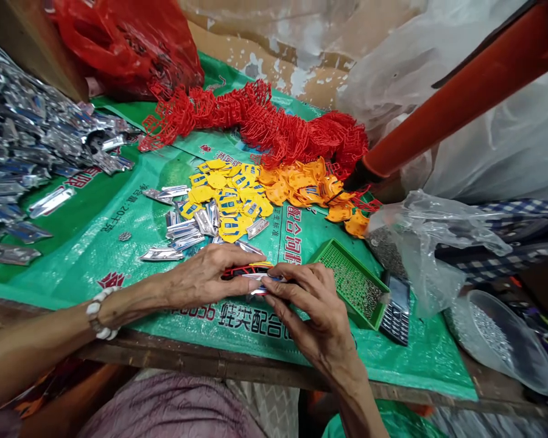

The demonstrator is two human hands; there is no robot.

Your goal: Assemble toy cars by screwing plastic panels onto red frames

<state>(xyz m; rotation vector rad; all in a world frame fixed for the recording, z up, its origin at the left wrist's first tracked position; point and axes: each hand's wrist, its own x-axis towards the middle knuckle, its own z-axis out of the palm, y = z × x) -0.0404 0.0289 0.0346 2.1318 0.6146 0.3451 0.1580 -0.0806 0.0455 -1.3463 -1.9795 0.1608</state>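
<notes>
Close to the table's front edge, both hands meet on a small red, yellow and silver assembly [256, 280]. My left hand [210, 274] closes on its left end, thumb along the silver face. From the right, the fingertips of my right hand [313, 304] pinch it, hiding much of its shape. Just beyond lie loose silver metal pieces [182, 231] in a small heap. Yellow plastic pieces [231, 194] with blue labels are piled behind these, beside orange plastic pieces [301, 182]. A long row of red plastic frames [265, 125] stretches across the back.
A large pile of silver pieces [22, 140] fills the left. Right of my hands are a green basket [342, 267] of tiny metal parts, a dark calculator [397, 307] and a clear plastic bowl [525, 365]. An orange-red pole [456, 85] slants in from the upper right.
</notes>
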